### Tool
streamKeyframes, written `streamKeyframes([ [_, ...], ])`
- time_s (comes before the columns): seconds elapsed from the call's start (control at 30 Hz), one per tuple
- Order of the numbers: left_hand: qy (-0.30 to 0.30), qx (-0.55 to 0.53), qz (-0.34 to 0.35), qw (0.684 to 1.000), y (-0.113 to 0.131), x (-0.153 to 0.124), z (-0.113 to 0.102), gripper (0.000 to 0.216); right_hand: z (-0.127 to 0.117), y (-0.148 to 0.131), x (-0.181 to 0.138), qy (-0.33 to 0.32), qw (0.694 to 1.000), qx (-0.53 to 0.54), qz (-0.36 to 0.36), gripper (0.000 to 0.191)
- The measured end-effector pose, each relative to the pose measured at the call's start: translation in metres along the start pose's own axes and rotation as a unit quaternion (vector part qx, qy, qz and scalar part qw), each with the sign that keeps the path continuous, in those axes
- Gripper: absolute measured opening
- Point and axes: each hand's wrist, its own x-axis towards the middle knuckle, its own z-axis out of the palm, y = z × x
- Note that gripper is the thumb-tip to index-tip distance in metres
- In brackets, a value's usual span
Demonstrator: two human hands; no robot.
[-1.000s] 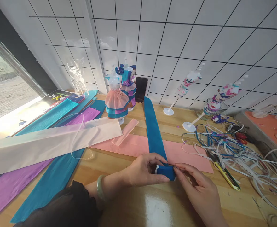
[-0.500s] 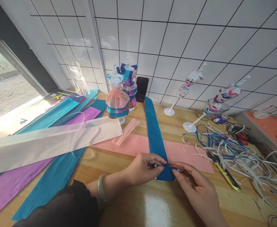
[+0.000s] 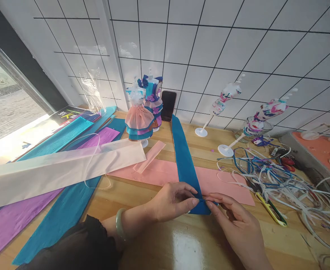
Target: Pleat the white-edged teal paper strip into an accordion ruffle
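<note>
Both hands pinching the near end of a blue strip.
Left hand (image 3: 172,202) has thumb and fingertips on one side of the blue strip (image 3: 185,153), right hand (image 3: 236,221) nips the other; the exact fold's hard to see. The strip runs away from the hands across a pink strip (image 3: 223,183) on the desk (image 3: 142,240), its far end near an upright phone (image 3: 168,107). Yellow cutter (image 3: 271,209) lies off to the right, beside tangled ribbons (image 3: 266,176).
</note>
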Motion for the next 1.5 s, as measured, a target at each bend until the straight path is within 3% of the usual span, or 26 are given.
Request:
streamKeyframes([
  [0.3, 0.017, 0.03, -0.011, 0.999, -0.0006, 0.0017, 0.001, 0.023, 0.0007, 0.0006, -0.0006, 0.013, 1.0, -0.002, -0.008, 0.022],
  [0.73, 0.03, 0.049, 0.015, 0.998, -0.0003, 0.0022, -0.0002, 0.025, -0.0026, -0.0047, 0.0031, 0.011, 0.996, 0.067, 0.061, 0.025],
  [1.03, 0.057, -0.046, -0.009, 0.997, -0.005, 0.006, 0.0005, 0.024, -0.006, -0.0068, 0.0053, 0.05, 0.994, 0.048, 0.089, 0.026],
  [1.5, 0.063, -0.091, -0.027, 0.993, -0.0058, 0.008, -0.0009, 0.025, -0.0071, -0.0052, 0.0048, 0.024, 0.995, 0.056, 0.085, 0.022],
])
